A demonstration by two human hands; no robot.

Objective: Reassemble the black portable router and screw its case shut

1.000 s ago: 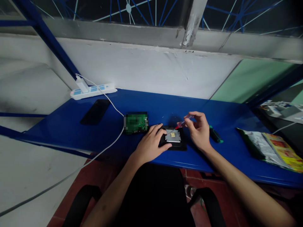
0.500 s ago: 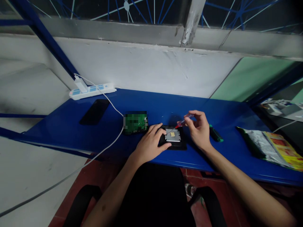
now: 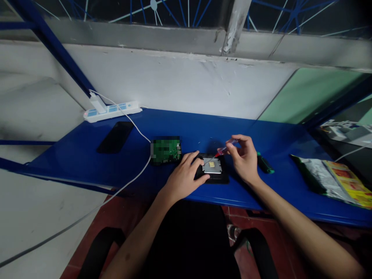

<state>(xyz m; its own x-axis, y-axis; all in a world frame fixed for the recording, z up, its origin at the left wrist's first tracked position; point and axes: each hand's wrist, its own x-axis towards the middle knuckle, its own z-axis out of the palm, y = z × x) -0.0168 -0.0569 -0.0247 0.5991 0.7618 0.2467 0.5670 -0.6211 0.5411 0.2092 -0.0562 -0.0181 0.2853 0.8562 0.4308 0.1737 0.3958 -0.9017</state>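
A black case (image 3: 224, 179) lies on the blue table, with a silver metal plate (image 3: 216, 169) set in it and a small pale yellow square (image 3: 212, 164) on the plate. My left hand (image 3: 183, 173) rests over the case's left part, its thumb at the near side and a fingertip by the plate's upper left corner, gripping it down. In the fingers of my right hand (image 3: 243, 157) is a screwdriver (image 3: 223, 150) with a clear pinkish handle and red collar. Its thin shaft slants down left to that same corner; the tip is hidden close to my left fingers.
Left of the case sits a green circuit board (image 3: 167, 151), partly pixelated. A black phone (image 3: 115, 137) and a white power strip (image 3: 112, 111) lie farther left, with a white cable (image 3: 136, 130) crossing the table. Rightward are a green-and-black tool (image 3: 265, 163) and a snack-like bag (image 3: 334, 181).
The whole view shifts very slightly. Both hands, the screwdriver and the case keep practically the same places relative to one another.
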